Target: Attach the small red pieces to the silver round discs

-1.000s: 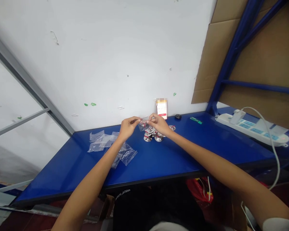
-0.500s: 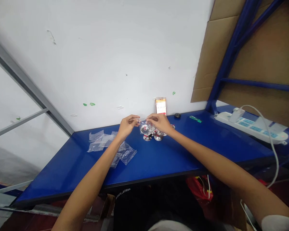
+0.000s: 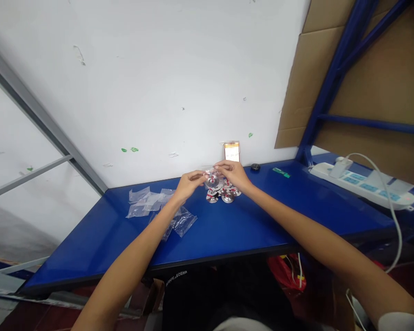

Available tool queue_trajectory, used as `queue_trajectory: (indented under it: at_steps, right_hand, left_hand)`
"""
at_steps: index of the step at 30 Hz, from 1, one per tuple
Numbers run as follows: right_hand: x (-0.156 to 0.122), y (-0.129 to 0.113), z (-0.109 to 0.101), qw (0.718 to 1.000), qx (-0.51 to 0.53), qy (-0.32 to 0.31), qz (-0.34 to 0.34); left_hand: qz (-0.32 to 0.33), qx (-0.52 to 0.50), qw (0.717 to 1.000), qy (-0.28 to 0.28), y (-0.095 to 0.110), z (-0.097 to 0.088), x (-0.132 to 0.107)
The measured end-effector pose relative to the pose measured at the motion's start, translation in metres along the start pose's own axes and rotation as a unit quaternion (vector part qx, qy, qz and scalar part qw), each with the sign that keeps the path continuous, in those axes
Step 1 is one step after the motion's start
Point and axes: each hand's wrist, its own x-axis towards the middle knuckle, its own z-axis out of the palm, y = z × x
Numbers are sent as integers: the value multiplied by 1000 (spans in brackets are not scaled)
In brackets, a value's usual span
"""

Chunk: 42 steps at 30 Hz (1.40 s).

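Between both hands is a small clear plastic bag with a round, silvery metal disc (image 3: pixel 212 182) in it, a red piece at the disc's centre. My left hand (image 3: pixel 192 183) pinches the bag's left side. At the bag's upper right edge, the fingers of my right hand (image 3: pixel 232 174) are closed on the plastic. Just below and behind the bag lies a pile of similar silvery discs (image 3: pixel 227 197) with red pieces, partly covered by the bag and my right hand. Flat clear plastic bags (image 3: pixel 146 202) lie loosely spread to the left, some behind my left forearm.
A phone (image 3: pixel 232 151) with a lit screen leans on the white wall behind the discs. Further right on the blue table (image 3: pixel 262 216) are a black round object (image 3: pixel 255 167), a small green item (image 3: pixel 281 173) and a white power strip (image 3: pixel 362 184) with a cable.
Both hands and the bagged disc have shifted slightly right and up, my left hand nearer to my right. The view has tilted a little.
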Motion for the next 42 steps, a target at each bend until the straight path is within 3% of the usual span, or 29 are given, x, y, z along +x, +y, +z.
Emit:
queue_trajectory:
  at_steps: [6, 9, 12, 14, 20, 25, 28, 30, 33, 35, 38, 40, 42]
  right_hand:
    - [-2, 1, 4, 1000, 12, -18, 9]
    - [-4, 2, 6, 999, -6, -34, 26]
    - [-7, 1, 9, 998, -26, -52, 32]
    - [-9, -1, 11, 997, -30, -69, 30]
    - [-8, -6, 11, 992, -56, -105, 35]
    - [-8, 1, 14, 989, -46, -99, 97]
    - [-10, 1, 17, 986, -8, -79, 148]
    - [-11, -2, 18, 984, 9, -58, 166]
    - [-12, -7, 16, 983, 45, -50, 173]
    - [-11, -10, 15, 982, 63, -61, 169]
    - [-11, -10, 15, 983, 61, -65, 163]
    - [-11, -8, 16, 988, 11, -58, 142]
    - [-11, -7, 16, 992, -87, -39, 78]
  left_hand:
    - [30, 77, 996, 43, 0, 0, -1]
    - [132, 199, 966, 104, 11, -1, -6]
    - [209, 298, 929, 71, 19, -1, -10]
    - [193, 316, 928, 38, 18, -2, -9]
    - [81, 213, 973, -22, 4, -14, 5]
    - [10, 103, 994, -27, 0, -15, 7]
    - [59, 166, 984, 1, 7, -11, 1]
    - [141, 258, 956, 10, 15, -7, -5]
    - [221, 364, 904, -34, 24, -4, -11]
    - [224, 397, 888, -55, 24, -5, -10]
    - [190, 406, 892, -59, 18, -9, -6]
    - [172, 401, 898, -59, 15, -12, -4]
    - [169, 392, 903, -55, 15, -14, -3]
